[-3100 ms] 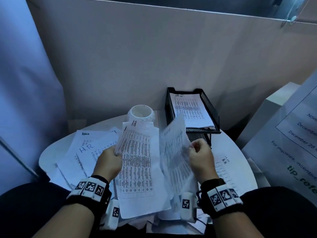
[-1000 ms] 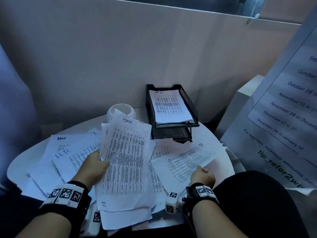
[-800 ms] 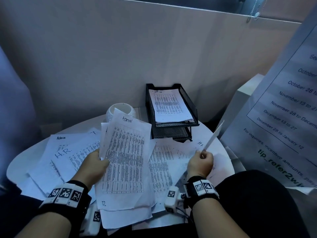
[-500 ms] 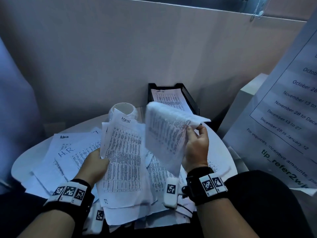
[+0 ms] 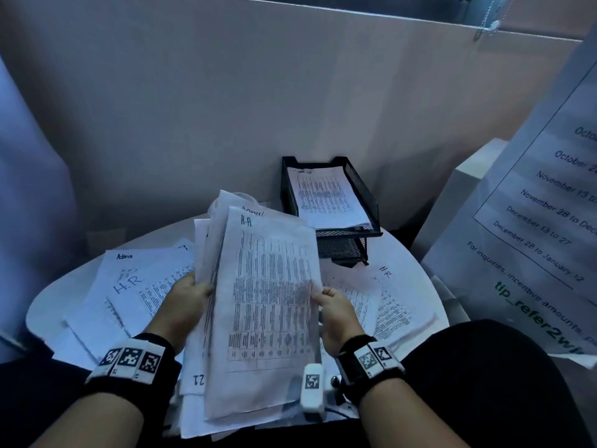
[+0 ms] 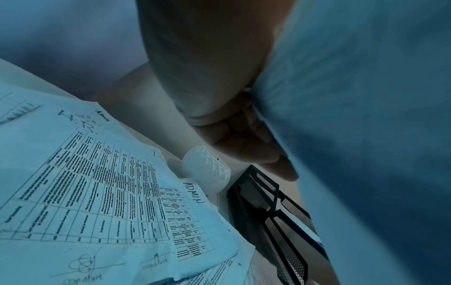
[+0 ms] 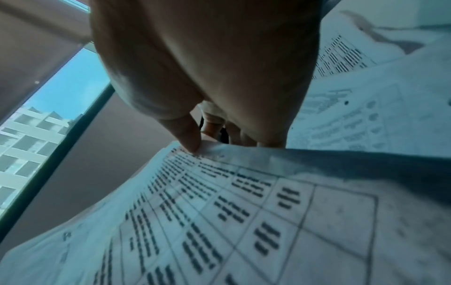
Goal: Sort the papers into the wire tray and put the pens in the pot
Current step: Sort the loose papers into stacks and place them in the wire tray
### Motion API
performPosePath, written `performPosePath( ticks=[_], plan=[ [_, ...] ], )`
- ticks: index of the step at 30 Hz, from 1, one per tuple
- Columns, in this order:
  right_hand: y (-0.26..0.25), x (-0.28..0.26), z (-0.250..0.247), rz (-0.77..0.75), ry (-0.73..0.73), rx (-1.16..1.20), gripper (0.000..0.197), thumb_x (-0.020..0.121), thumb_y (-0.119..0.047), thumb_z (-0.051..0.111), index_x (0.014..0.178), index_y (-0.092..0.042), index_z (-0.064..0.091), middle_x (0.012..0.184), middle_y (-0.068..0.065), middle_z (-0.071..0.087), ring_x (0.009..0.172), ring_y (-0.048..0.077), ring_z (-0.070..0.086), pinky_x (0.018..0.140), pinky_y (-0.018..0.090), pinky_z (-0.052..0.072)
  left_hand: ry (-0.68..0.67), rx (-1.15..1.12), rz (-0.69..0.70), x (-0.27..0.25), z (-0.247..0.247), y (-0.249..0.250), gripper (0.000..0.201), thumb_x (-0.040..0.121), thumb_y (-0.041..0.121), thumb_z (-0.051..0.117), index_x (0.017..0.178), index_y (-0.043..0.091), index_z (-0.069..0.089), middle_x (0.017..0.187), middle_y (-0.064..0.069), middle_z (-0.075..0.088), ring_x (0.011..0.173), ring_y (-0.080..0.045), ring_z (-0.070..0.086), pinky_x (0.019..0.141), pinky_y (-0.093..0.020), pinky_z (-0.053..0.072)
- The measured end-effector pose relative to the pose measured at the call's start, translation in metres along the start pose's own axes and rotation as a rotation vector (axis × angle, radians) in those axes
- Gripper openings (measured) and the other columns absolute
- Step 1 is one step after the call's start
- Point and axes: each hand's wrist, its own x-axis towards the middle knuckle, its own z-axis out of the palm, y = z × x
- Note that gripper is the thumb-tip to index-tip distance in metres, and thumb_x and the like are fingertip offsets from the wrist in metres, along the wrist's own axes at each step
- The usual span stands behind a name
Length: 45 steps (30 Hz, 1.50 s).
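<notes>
Hands [image 5: 258, 305] grip paper stack [image 5: 265, 302]; pot [image 6: 207, 169] visible only from left wrist.

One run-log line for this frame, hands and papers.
left hand: holds paper stack | right hand: pinches top sheet edge | wire tray: one sheet inside | pens: none seen

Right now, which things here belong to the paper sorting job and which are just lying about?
Belong:
held stack, gripped by both hands
loose sheets on the table
wire tray
white pot

Lying about:
large printed notice
cardboard screen
</notes>
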Motion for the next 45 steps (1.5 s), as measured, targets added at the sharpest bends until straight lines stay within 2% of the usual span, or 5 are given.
performPosePath(
  ticks=[5, 12, 20, 32, 45],
  plan=[
    [0.012, 0.003, 0.009, -0.051, 0.015, 0.011, 0.006, 0.098, -0.013, 0.065, 0.092, -0.014, 0.063, 0.089, 0.008, 0.066, 0.079, 0.023, 0.057, 0.068, 0.033, 0.047, -0.102, -0.051, 0.019, -0.007, 0.005, 0.001, 0.056, 0.092, 0.068, 0.056, 0.121, 0.022, 0.067, 0.123, 0.000, 0.073, 0.116, -0.019, 0.065, 0.107, -0.047, 0.046],
    [0.011, 0.014, -0.012, -0.033, 0.152, 0.076, 0.020, 0.093, -0.008, 0.068, 0.112, -0.012, 0.061, 0.113, 0.011, 0.067, 0.093, 0.025, 0.064, 0.079, 0.042, 0.060, -0.038, 0.199, 0.070, 0.004, 0.007, -0.009, 0.012, 0.098, 0.008, 0.065, 0.100, 0.019, 0.067, 0.097, -0.006, 0.077, 0.091, -0.031, 0.074, 0.090, -0.054, 0.059],
    [0.027, 0.031, -0.077, 0.065, 0.777, -0.065, 0.052, 0.081, -0.011, 0.059, 0.134, -0.015, 0.061, 0.135, 0.019, 0.059, 0.096, 0.036, 0.069, 0.085, 0.040, 0.058, -0.003, 0.253, 0.059, 0.010, 0.001, -0.014, 0.008, 0.096, 0.009, 0.065, 0.098, 0.016, 0.068, 0.093, -0.015, 0.075, 0.087, -0.039, 0.073, 0.085, -0.057, 0.060],
    [0.040, 0.042, -0.109, 0.181, 0.694, 0.024, 0.046, 0.101, -0.023, 0.052, 0.142, -0.002, 0.049, 0.120, 0.013, 0.057, 0.096, 0.027, 0.054, 0.094, 0.046, 0.051, 0.011, 0.275, 0.043, 0.003, -0.001, -0.012, 0.010, 0.097, 0.009, 0.064, 0.095, 0.019, 0.067, 0.097, -0.012, 0.075, 0.090, -0.036, 0.072, 0.089, -0.053, 0.058],
    [-0.034, 0.024, -0.071, -0.532, 0.961, -0.018, 0.009, 0.100, -0.017, 0.059, 0.099, -0.008, 0.061, 0.096, 0.004, 0.063, 0.089, 0.025, 0.058, 0.080, 0.028, 0.043, -0.005, 0.324, 0.036, 0.002, 0.003, -0.008, 0.005, 0.097, 0.015, 0.064, 0.097, 0.019, 0.067, 0.096, -0.015, 0.074, 0.088, -0.036, 0.072, 0.085, -0.055, 0.060]
  ],
)
